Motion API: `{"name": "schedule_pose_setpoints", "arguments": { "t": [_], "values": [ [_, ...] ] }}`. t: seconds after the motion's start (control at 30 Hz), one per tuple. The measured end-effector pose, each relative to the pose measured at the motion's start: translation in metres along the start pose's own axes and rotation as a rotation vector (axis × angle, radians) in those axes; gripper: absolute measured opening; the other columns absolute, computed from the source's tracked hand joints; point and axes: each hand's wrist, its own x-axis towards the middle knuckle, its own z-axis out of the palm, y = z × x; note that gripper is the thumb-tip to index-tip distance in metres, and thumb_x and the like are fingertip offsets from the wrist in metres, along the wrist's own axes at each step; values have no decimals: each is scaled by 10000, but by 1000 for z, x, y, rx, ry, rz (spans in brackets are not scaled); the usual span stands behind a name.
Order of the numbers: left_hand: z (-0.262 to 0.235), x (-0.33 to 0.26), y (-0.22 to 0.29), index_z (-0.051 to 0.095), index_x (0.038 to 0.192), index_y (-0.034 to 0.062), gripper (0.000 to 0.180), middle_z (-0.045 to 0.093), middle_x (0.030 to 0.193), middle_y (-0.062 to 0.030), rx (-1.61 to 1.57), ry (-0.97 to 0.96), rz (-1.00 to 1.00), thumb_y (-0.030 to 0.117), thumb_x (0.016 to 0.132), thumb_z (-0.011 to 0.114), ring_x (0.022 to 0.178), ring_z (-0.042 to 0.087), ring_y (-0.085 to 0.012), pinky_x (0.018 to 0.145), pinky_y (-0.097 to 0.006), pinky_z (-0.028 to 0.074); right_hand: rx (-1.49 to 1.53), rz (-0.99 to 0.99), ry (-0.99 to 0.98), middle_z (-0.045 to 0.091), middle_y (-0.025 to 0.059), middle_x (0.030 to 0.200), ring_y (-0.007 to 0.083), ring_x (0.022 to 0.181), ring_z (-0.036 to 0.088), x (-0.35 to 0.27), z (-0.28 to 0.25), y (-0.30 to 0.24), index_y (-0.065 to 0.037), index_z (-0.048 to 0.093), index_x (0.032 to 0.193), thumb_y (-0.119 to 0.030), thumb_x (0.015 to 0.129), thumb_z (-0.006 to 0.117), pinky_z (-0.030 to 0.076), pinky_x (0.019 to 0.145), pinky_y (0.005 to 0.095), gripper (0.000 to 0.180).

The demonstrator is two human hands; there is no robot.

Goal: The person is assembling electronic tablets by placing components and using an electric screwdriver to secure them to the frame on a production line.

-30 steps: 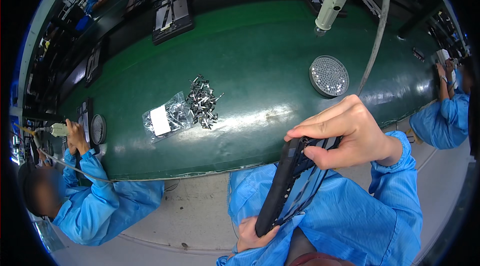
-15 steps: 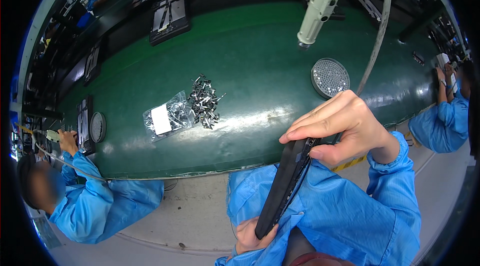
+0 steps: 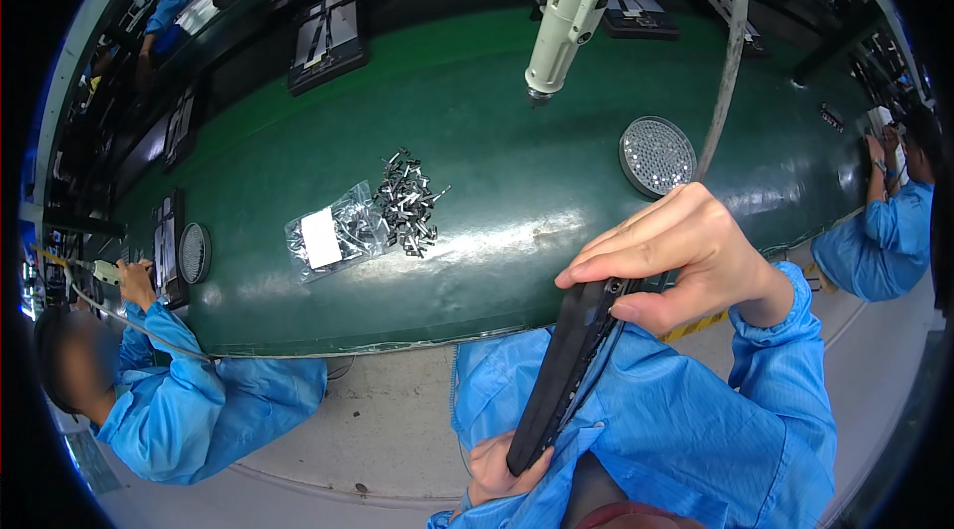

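A long black flat electronic casing [image 3: 556,370] is held on edge at a slant over my lap, just off the table's near edge. My right hand [image 3: 686,256] grips its upper end, thumb on the right side and fingers across the top. Around its lower end the fingers of my left hand [image 3: 499,467] are wrapped. Small fittings and a thin dark strip or cable show along its right edge. What lies on its far face is hidden from me.
A pale electric screwdriver [image 3: 566,27] hangs over the green table [image 3: 477,171], its grey cable [image 3: 730,62] to the right. Near it stands a round dish of screws [image 3: 657,155]. Small black parts [image 3: 407,201] lie beside a plastic bag [image 3: 336,233]. Co-workers sit left [image 3: 179,380] and right [image 3: 884,241].
The hanging screwdriver has swung to the left, and its cable has shifted left too. Both my hands and the casing have stayed almost still.
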Motion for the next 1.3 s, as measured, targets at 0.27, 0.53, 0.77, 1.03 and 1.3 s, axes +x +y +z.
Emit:
{"name": "schedule_pose_setpoints", "arguments": {
  "t": [0.27,0.53,0.77,1.03,1.3],
  "values": [
    [-1,-6,-13,624,835,-44,374,615,632,-114,-225,-52,-98,199,624,816,493,599,-219,469,-289,448,-179,111,64,672,139,718,229,576,652,2,10,-8,38,686,904,-33,704,665,484,498,256,213],
    [2,-12,-22,604,987,-111,482,616,669,-95,-668,-80,-246,220,684,780,557,587,-138,508,-254,438,-287,208,-35,643,139,672,239,536,611,15,9,-19,33,672,860,-64,722,663,460,470,290,169],
    [2,-16,-26,597,984,-124,481,626,687,-96,-774,-82,-226,207,682,772,565,585,-135,510,-243,432,-423,163,-4,603,103,587,280,461,543,20,13,-29,-8,665,807,-113,734,643,409,416,353,130],
    [7,-22,-34,597,966,-125,506,629,687,-97,-801,-82,-230,254,677,769,556,578,-132,502,-236,423,-473,211,-77,674,140,723,235,547,643,21,13,-36,40,684,926,-37,715,683,503,469,282,225],
    [5,-18,-34,596,961,-123,499,629,706,-99,-840,-78,-266,251,675,762,574,572,-122,509,-235,419,-498,191,-64,673,125,715,226,548,643,26,12,-38,41,680,925,-45,719,684,500,459,284,223]
  ]
}}
